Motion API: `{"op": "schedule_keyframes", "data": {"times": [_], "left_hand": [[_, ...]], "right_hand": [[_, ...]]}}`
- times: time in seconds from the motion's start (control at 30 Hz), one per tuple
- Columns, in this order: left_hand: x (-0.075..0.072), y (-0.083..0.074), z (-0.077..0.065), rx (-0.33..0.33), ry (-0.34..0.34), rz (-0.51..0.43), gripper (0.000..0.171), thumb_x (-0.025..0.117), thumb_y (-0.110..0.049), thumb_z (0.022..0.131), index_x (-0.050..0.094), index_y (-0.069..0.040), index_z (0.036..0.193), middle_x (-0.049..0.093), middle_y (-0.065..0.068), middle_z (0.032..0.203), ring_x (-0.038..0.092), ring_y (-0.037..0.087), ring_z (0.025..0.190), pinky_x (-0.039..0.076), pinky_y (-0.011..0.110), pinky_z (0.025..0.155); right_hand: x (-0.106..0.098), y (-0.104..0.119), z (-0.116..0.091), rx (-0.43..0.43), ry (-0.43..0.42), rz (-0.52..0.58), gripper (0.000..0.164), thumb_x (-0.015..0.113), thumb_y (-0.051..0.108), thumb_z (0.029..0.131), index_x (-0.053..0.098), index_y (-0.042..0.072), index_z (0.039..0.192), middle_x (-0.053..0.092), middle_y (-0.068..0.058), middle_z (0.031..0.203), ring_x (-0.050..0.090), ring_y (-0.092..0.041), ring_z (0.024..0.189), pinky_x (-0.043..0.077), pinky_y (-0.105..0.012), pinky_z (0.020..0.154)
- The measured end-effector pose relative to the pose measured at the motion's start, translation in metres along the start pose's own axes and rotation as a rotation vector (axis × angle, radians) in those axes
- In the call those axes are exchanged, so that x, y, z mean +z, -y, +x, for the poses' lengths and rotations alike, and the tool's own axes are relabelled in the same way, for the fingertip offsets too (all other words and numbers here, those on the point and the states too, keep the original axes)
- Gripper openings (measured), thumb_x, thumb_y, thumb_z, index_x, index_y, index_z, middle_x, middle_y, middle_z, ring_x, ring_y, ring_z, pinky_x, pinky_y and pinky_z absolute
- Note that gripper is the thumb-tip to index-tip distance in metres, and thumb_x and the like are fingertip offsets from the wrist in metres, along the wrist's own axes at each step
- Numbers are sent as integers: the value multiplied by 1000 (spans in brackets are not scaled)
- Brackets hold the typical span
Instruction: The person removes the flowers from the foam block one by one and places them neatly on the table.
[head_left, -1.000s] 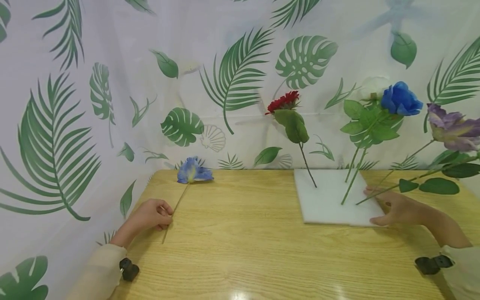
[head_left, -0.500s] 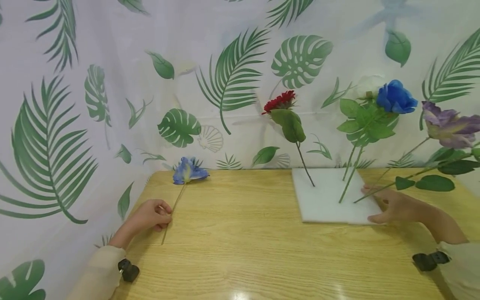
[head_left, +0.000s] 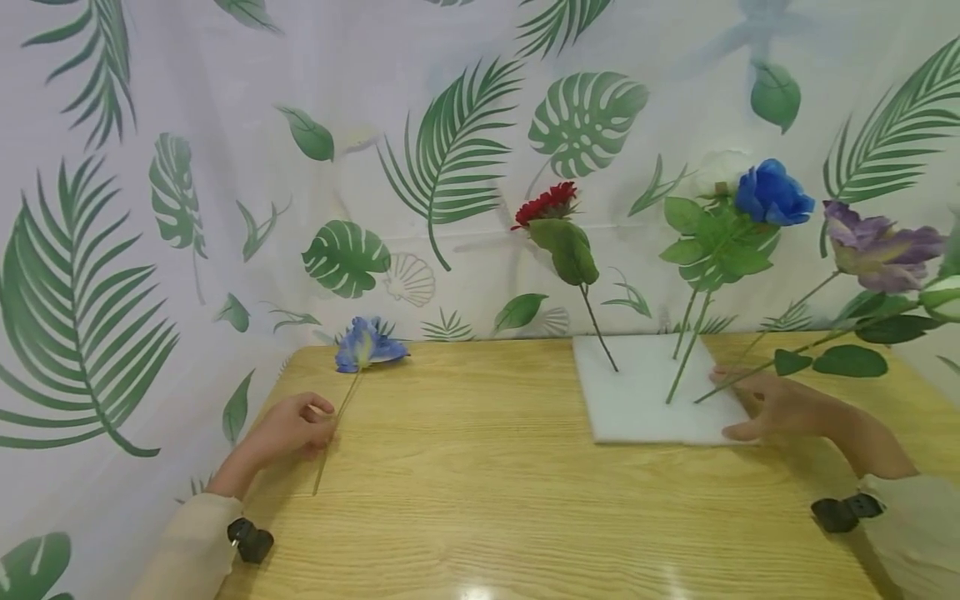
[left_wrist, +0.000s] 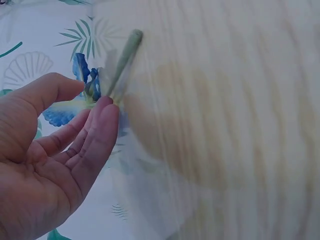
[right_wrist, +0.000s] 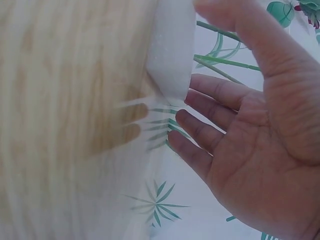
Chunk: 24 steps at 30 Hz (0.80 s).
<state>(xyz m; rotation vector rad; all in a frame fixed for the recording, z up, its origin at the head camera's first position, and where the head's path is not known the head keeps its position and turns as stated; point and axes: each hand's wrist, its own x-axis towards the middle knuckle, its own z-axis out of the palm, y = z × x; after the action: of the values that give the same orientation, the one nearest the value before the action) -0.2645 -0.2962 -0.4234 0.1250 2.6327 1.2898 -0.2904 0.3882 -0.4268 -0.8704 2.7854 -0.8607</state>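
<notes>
On the table at left lies a blue flower [head_left: 367, 346] with a yellow centre and a thin stem. My left hand [head_left: 291, 429] rests beside that stem, its fingertips at it. In the left wrist view, a gap parts the thumb from the fingers, and the stem [left_wrist: 126, 57] runs behind the fingertips. At right, my right hand [head_left: 787, 408] touches the right edge of a white foam board [head_left: 630, 417] with fingers and thumb spread apart. Its fingers [right_wrist: 210, 90] look nearly straight in the right wrist view, only partly on the foam.
Stuck in the board stand a red flower [head_left: 547, 204], a blue rose [head_left: 774, 193], a white flower [head_left: 720, 173] and a purple flower [head_left: 881, 250]. A leafy stem [head_left: 795, 358] leans right over my right hand. A leaf-printed curtain [head_left: 465, 283] backs the wooden table [head_left: 480, 508].
The whole head view has shifted a little to the left. Both hands, the blue flower and the board keep about the same places relative to one another.
</notes>
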Motion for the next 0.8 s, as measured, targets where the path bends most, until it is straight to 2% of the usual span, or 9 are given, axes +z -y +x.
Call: {"op": "schedule_keyframes", "data": {"times": [0.07,0.13,0.23,0.3,0.37,0.47,0.67,0.73,0.8], "left_hand": [[-1,-2,1,4,-12,6,38,61,-14,90,49,4,121,59,20,95,64,23,68,57,36,60],[-2,-4,2,20,-16,2,39,60,-15,91,48,4,124,59,21,96,65,24,71,57,37,61],[-4,-10,4,45,-17,-1,41,59,-17,93,47,3,126,59,23,95,65,28,71,57,38,61],[-3,-15,6,65,-18,4,41,59,-19,93,47,2,127,60,24,96,65,30,72,57,38,62],[-1,-23,8,85,-16,25,42,59,-24,93,49,-1,127,61,25,99,65,31,75,57,39,64],[4,-38,11,121,-7,33,40,59,-28,93,51,-7,126,61,24,103,65,33,83,57,40,67],[26,-81,25,230,16,7,31,59,-22,93,54,-9,120,62,19,98,65,33,84,57,37,66],[35,-95,32,265,25,0,29,59,-21,93,55,-10,120,62,15,95,66,28,81,57,37,66],[44,-110,38,294,42,-14,28,58,-22,93,55,-12,119,63,14,95,66,25,79,57,40,68]], "right_hand": [[-1,1,1,-9,-1,-13,73,78,26,76,46,0,135,39,-16,143,20,23,118,39,-11,89],[-3,2,1,-1,-8,-31,72,79,27,75,47,2,135,41,-16,142,24,18,122,42,-16,90],[-4,4,2,-10,-26,-56,71,80,26,74,49,3,133,40,3,142,30,9,125,45,-26,90],[-4,4,3,-9,-30,-53,71,80,26,73,49,3,133,35,21,138,29,12,124,45,-26,89],[-4,3,4,-31,-32,-37,70,81,24,73,49,0,131,30,32,132,26,17,122,45,-24,88],[-4,3,4,-46,-35,-12,69,81,21,73,49,-2,129,27,40,128,22,23,117,44,-20,87],[-3,0,-2,-148,-55,-3,68,80,16,72,48,-6,128,28,38,132,24,23,120,38,-9,87],[-3,-2,-3,-178,-64,-12,68,81,14,71,49,-6,127,30,35,133,24,22,121,39,-10,87],[-2,-2,-3,-153,-59,-13,67,81,15,71,50,-4,128,31,34,133,24,23,120,42,-15,88]]}}
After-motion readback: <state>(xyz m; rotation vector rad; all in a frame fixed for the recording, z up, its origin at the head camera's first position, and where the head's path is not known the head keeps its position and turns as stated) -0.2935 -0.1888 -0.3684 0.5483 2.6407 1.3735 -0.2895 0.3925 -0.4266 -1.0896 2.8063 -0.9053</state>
